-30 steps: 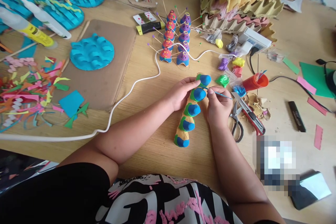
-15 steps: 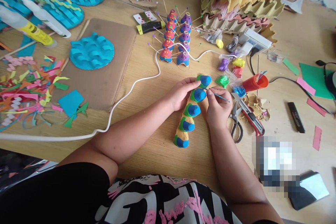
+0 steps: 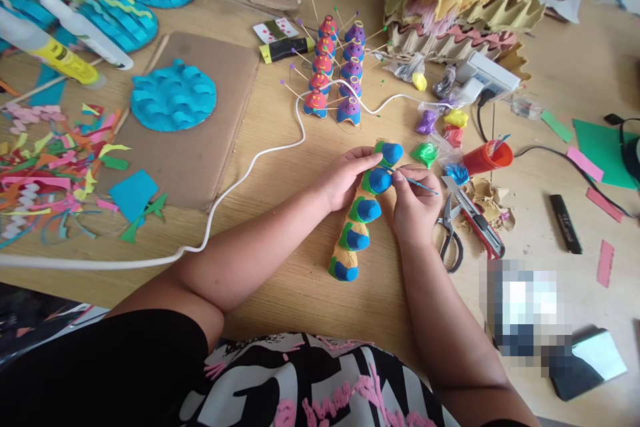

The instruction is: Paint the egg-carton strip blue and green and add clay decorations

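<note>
My left hand [image 3: 350, 177] pinches the upper end of an egg-carton strip [image 3: 345, 255], its thumb lying along the top bump. Each bump of the strip carries a blue cap with green clay beside it, and tan carton shows between. In my right hand [image 3: 417, 203] is a thin blue stick [image 3: 423, 185], held between thumb and fingers. The stick's left tip meets the second bump from the top; whether it presses into the clay I cannot tell. Beyond stand two rows of finished-looking bumps, one red [image 3: 323, 63] and one purple [image 3: 353, 70], with pins stuck in their sides.
Scissors [image 3: 451, 240] and a box cutter [image 3: 475, 220] lie right of my right hand. Behind them are an orange cup [image 3: 487, 159] and bagged clay [image 3: 425, 154]. A white cable [image 3: 255, 160] crosses the table. Cardboard with a blue woven disc [image 3: 175, 97] and paper scraps [image 3: 55, 173] lie left.
Almost nothing differs. The lower end of the egg-carton strip has shifted very slightly left, while both hands keep their hold.
</note>
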`<state>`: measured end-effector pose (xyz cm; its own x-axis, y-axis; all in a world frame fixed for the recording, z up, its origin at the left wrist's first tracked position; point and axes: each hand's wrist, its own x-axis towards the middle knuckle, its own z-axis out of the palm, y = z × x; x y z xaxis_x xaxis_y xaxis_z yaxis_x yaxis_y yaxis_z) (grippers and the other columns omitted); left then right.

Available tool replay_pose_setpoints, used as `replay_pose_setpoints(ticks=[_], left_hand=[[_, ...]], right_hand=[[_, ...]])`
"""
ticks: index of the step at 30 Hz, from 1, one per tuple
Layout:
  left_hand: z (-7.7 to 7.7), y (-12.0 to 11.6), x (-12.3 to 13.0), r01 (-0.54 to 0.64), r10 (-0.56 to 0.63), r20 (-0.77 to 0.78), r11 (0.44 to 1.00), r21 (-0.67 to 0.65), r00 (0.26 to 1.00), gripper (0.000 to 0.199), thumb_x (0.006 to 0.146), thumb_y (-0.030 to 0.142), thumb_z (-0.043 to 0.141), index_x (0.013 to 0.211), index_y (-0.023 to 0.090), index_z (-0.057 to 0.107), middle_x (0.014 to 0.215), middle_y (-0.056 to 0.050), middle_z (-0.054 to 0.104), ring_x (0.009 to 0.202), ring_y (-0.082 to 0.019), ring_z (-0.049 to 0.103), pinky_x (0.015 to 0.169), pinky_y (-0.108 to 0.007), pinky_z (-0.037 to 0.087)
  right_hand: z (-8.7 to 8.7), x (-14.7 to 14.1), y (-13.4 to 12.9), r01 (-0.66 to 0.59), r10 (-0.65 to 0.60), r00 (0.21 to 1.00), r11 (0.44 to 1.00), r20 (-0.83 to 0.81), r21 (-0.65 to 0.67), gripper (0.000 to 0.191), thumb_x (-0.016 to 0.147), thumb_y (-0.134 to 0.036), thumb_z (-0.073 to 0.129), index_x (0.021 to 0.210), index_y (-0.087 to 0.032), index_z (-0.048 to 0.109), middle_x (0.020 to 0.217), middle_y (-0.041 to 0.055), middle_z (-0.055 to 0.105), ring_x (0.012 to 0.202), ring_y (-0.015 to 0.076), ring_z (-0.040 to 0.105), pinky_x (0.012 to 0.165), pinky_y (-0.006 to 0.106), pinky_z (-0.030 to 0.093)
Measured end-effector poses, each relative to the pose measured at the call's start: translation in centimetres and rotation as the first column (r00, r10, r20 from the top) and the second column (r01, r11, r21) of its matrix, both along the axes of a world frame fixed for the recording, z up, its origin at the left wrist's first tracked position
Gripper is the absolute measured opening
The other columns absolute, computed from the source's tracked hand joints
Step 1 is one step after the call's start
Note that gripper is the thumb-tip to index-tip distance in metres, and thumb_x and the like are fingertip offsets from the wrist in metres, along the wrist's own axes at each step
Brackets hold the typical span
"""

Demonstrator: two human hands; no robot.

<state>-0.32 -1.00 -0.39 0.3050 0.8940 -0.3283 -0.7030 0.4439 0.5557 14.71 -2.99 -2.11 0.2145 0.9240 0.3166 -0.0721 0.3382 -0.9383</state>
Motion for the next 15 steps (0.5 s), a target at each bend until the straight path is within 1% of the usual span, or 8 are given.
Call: replay_pose_setpoints(ticks=[3,6,9,15], left_hand=[[-0.05,0.02,0.00,0.004,-0.004,-0.001,1.000,-0.010,1.000,0.023,0.087,0.027,0.092,0.092,0.020,0.071,0.082,0.002,0.080,0.069,-0.010,0.075,0.070,-0.022,0.057],[-0.16,0.07,0.02,0.003,-0.003,-0.007,1.000,-0.016,1.000,0.024,0.086,0.028,0.093,0.092,0.021,0.071,0.083,0.004,0.080,0.069,-0.011,0.075,0.071,-0.023,0.058],[-0.21,0.09,0.01,-0.002,0.001,-0.021,1.000,-0.022,1.000,0.023,0.086,0.028,0.093,0.093,0.021,0.072,0.084,0.003,0.081,0.071,-0.012,0.076,0.073,-0.024,0.058],[0.02,0.03,-0.02,0.001,-0.001,-0.015,1.000,-0.016,1.000,0.021,0.087,0.027,0.092,0.092,0.020,0.073,0.083,0.002,0.080,0.070,-0.011,0.074,0.071,-0.022,0.057]], right_hand=[[0.07,-0.06,-0.05,0.029,-0.029,1.000,1.000,0.006,-0.011,0.022,0.083,-0.042,0.095,0.084,-0.027,0.080,0.089,-0.0020,0.079,0.086,0.0134,0.075,0.078,0.027,0.062],[0.19,-0.10,-0.11,0.049,-0.049,0.999,0.999,0.008,0.008,0.020,0.083,-0.040,0.095,0.084,-0.027,0.080,0.090,-0.0024,0.079,0.086,0.0124,0.074,0.077,0.026,0.061],[0.26,-0.07,-0.16,0.038,-0.038,0.999,0.999,0.001,0.021,0.018,0.084,-0.037,0.095,0.084,-0.027,0.080,0.090,-0.0026,0.079,0.087,0.0120,0.074,0.078,0.026,0.061],[0.19,-0.04,-0.18,-0.005,0.004,0.999,1.000,-0.042,-0.023,0.021,0.083,-0.040,0.096,0.082,-0.027,0.080,0.087,-0.0027,0.078,0.085,0.0126,0.074,0.077,0.026,0.061]])
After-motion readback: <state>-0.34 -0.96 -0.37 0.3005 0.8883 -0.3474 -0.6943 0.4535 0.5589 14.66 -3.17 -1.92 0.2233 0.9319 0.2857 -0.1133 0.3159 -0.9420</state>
